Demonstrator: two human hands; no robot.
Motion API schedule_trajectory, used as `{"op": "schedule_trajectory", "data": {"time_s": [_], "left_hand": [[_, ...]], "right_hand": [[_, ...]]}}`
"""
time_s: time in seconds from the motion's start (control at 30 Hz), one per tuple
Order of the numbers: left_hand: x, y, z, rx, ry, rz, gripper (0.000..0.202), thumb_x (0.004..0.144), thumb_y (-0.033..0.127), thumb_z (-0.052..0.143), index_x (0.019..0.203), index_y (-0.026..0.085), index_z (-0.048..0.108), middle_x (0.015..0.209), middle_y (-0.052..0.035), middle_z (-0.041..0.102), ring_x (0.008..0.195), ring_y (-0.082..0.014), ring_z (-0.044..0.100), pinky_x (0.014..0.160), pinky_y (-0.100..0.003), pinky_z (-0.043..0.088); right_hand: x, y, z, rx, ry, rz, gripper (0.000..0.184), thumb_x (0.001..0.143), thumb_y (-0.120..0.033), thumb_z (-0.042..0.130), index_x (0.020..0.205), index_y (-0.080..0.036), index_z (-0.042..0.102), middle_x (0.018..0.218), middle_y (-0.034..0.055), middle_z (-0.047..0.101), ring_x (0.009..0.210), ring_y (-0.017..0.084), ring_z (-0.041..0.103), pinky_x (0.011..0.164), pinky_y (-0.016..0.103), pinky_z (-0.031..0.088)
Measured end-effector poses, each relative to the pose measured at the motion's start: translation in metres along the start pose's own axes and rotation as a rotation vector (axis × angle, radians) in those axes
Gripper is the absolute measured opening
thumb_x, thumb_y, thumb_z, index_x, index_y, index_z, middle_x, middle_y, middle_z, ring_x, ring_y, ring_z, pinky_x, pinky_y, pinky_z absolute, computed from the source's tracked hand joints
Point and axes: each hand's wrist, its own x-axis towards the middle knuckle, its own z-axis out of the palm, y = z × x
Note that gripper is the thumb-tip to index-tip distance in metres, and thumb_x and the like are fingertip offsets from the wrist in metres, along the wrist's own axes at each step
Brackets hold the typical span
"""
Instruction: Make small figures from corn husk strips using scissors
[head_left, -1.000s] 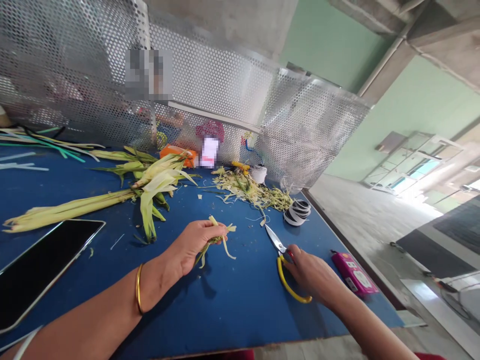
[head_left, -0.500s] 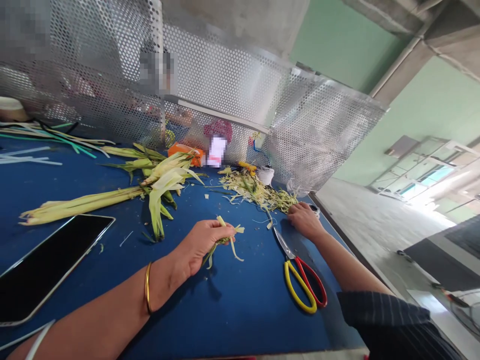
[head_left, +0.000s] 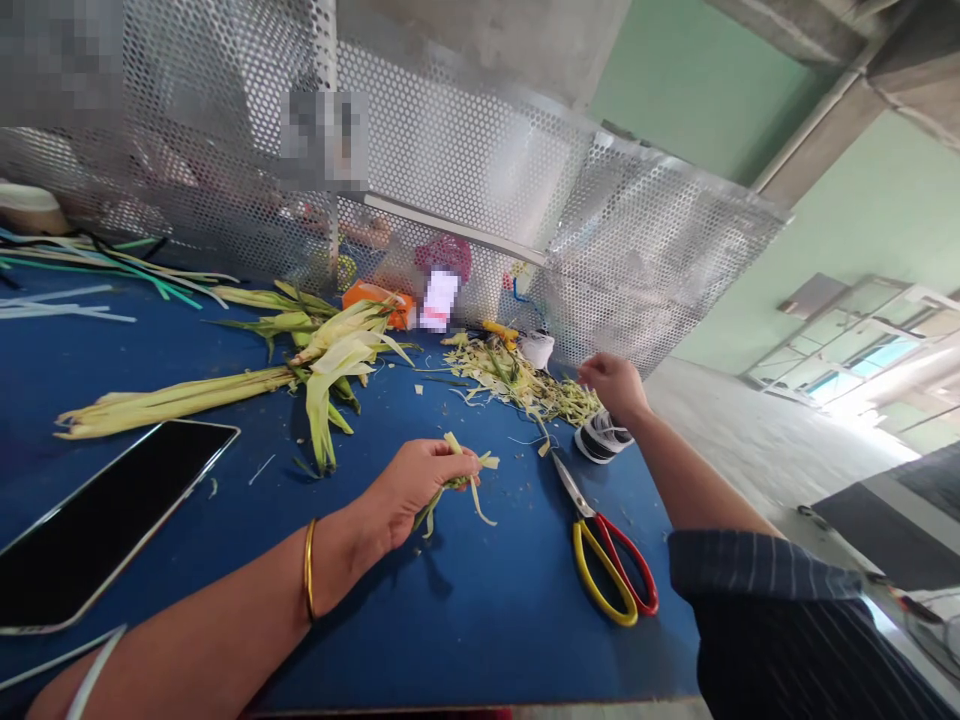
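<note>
My left hand [head_left: 431, 485] is closed in a pinch on a small bunch of corn husk strips [head_left: 450, 482], pale ends sticking out past the thumb and green tips hanging below. Above the table's right edge is my right hand [head_left: 615, 385], its fingers drawn together; whatever they hold, if anything, is too small to make out. Just under its wrist stands a black and white spool [head_left: 600, 440]. Scissors [head_left: 596, 540] with one yellow and one red handle lie beneath the right forearm. A heap of cut husk scraps [head_left: 517, 375] spreads left of the right hand.
Corn husks [head_left: 330, 350] lie on the blue table [head_left: 480, 620] at left, beside a dark phone [head_left: 112, 520]. Coloured strips [head_left: 135, 270] rest farther back. A perforated metal screen [head_left: 450, 140] borders the back, with a lit phone [head_left: 439, 300] leaning there and people partly visible behind.
My right hand has risen from the spool by the scraps, which now shows more fully. My left hand keeps its pinch on the husk strips. The whole view has shifted slightly.
</note>
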Motion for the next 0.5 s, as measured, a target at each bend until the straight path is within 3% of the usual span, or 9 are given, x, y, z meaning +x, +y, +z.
{"op": "schedule_trajectory", "data": {"time_s": [0.13,0.27,0.4,0.5], "left_hand": [[-0.001,0.001,0.001,-0.004,-0.004,-0.003,0.016,0.057,0.025,0.076,0.067,0.013,0.071,0.069,-0.0041,0.068,0.072,-0.0153,0.060,0.072,-0.026,0.045],[0.000,0.000,0.001,-0.006,0.005,0.003,0.019,0.057,0.027,0.077,0.068,0.013,0.072,0.070,-0.0047,0.068,0.074,-0.0163,0.060,0.073,-0.027,0.045],[0.003,-0.003,-0.001,-0.020,0.005,0.011,0.021,0.057,0.030,0.077,0.068,0.013,0.072,0.071,-0.0051,0.068,0.074,-0.0170,0.061,0.075,-0.028,0.044],[0.003,-0.004,-0.001,-0.051,0.020,-0.003,0.019,0.057,0.028,0.077,0.067,0.013,0.072,0.070,-0.0047,0.068,0.073,-0.0167,0.061,0.075,-0.027,0.044]], "right_hand": [[0.002,-0.021,-0.003,-0.002,0.014,-0.042,0.031,0.092,-0.027,0.043,0.109,-0.015,0.066,0.101,0.0103,0.072,0.084,0.020,0.065,0.070,0.028,0.046],[-0.018,-0.039,0.003,-0.035,-0.103,-0.172,0.034,0.085,-0.017,0.054,0.115,-0.021,0.068,0.119,0.0108,0.065,0.090,0.020,0.064,0.077,0.028,0.045],[-0.044,-0.048,0.017,-0.040,-0.326,-0.283,0.020,0.081,-0.013,0.059,0.088,-0.022,0.075,0.094,0.0047,0.070,0.087,0.017,0.065,0.075,0.023,0.043],[-0.058,-0.050,0.028,-0.040,-0.414,-0.274,0.019,0.075,-0.006,0.062,0.083,-0.019,0.074,0.092,0.0065,0.069,0.083,0.018,0.065,0.073,0.024,0.043]]}}
